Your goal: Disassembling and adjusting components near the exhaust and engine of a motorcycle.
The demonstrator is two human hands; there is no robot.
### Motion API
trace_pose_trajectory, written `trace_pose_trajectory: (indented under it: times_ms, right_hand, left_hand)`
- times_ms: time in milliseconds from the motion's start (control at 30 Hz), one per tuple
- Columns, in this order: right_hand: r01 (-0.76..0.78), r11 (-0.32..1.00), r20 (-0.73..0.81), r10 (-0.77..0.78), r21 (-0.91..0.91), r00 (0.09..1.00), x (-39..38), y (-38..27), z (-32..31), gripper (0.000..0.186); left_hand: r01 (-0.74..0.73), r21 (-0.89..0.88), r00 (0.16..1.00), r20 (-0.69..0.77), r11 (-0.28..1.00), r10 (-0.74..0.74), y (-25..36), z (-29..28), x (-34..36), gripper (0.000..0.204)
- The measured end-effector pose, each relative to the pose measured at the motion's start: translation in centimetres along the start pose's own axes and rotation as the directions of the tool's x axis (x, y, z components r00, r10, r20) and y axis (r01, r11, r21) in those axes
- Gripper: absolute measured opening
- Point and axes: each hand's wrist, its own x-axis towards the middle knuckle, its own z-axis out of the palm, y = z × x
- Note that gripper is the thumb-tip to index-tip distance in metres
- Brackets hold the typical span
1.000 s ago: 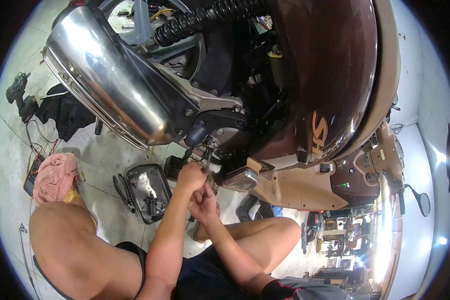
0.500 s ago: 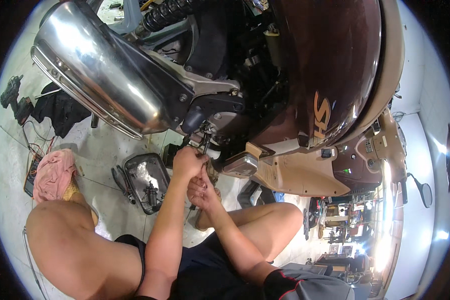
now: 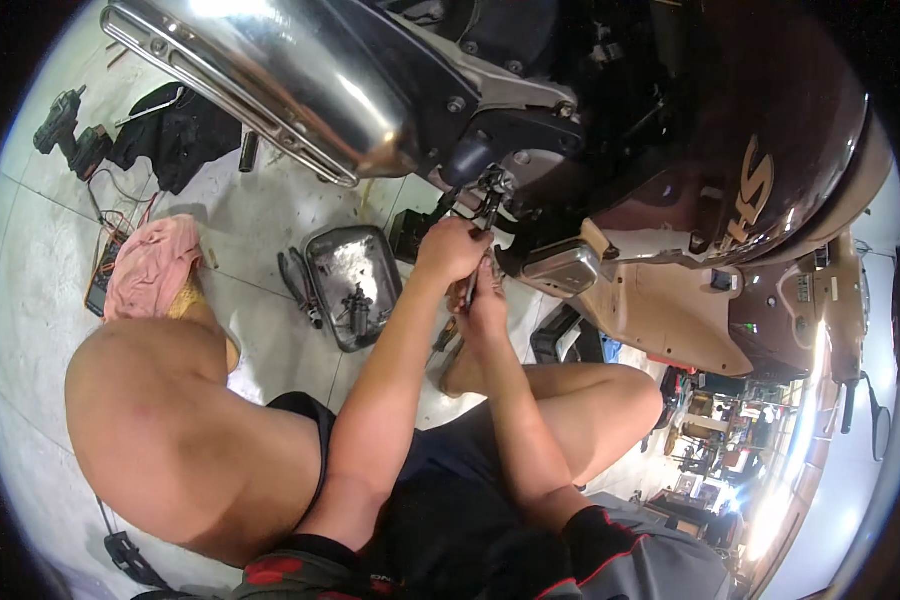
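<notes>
A maroon and tan motor scooter (image 3: 660,150) fills the upper part of the view, its polished silver exhaust cover (image 3: 300,80) at the upper left. Under its dark rear casing, my left hand (image 3: 454,250) is closed around a slim dark rod-like tool (image 3: 491,208), whose upper end reaches small metal parts (image 3: 496,181) beneath the casing. Just below and right, my right hand (image 3: 484,303) is closed with bent fingers against the tool's lower end. Fingers and shadow hide much of the tool, so its exact kind does not show.
A metal tray (image 3: 354,250) with a small dark part in it lies on the tiled floor, pliers (image 3: 299,288) beside it. Further left are a pink cloth (image 3: 155,265), a multimeter (image 3: 102,270), black cloth (image 3: 175,140) and a cordless drill (image 3: 68,130). A footrest (image 3: 562,268) juts out right of my hands.
The whole view has shifted, so the scooter and floor items appear further right and mostly higher. Both hands stay at the same place under the casing, still gripping the tool.
</notes>
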Motion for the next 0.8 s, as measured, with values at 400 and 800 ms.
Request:
trace_pose_trajectory:
  times_ms: [400, 800]
  right_hand:
    - [0.266, 0.721, -0.070, -0.399, -0.640, 0.914, -1.8, 0.6, 1.2, 0.040]
    - [-0.142, 0.980, -0.030, 0.147, 0.140, 0.989, -2.8, -1.1, 1.4, 0.018]
  left_hand:
    - [0.010, 0.034, 0.998, -0.057, 0.999, -0.008, -0.1, 0.7, -0.2, 0.034]
    - [0.031, 0.027, 0.987, -0.156, 0.999, -0.026, 0.1, 1.7, -0.1, 0.030]
